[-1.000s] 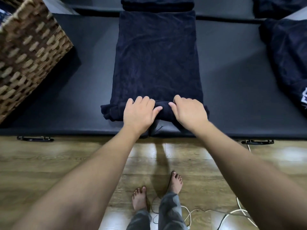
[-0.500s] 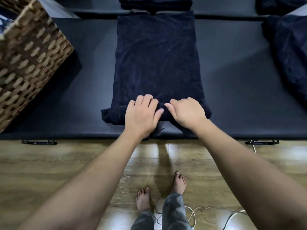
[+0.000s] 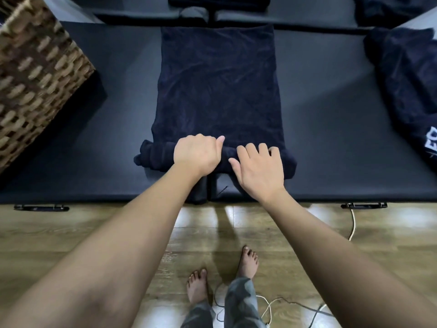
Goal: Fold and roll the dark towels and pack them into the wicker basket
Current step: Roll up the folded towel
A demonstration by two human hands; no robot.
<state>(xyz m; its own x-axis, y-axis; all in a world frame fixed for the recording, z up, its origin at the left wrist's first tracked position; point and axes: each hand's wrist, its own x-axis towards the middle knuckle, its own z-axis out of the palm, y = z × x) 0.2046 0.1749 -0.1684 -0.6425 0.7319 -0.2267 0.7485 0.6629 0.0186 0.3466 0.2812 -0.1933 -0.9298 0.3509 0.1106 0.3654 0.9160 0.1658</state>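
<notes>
Towel (image 3: 217,91): lying folded into a long strip on the dark padded worktop (image 3: 331,129), running away from the person so that the near end is within reach for rolling.
Roll (image 3: 156,156): forming at the strip's near end, lying across the strip; only a few turns are wound, and most of the strip is waiting flat beyond it.
Left hand (image 3: 197,153): sitting on top of the roll left of centre, fingers curling over its far side and gripping it, apparently to be keeping the turns tight.
Right hand (image 3: 259,168): resting on the roll just beside the left, fingers spread and nearly straight, pressing down, not clasping; its grip is thus slack, serving to be steadying the right half.
Placement of hands: working side by side near the middle, so that the roll is advancing evenly and not coning at one end.
Basket (image 3: 35,79): standing at the worktop's left end, well apart from the roll; its woven wall is facing the camera and its inside is lying out of frame, so its contents cannot be told.
Other towels: a dark heap (image 3: 406,79) is waiting at the right edge, probably unfolded; another dark bundle (image 3: 218,1) is lying beyond the strip's far end.
Stage, as judged: rolling is barely under way; packing is not yet begun for this towel.
</notes>
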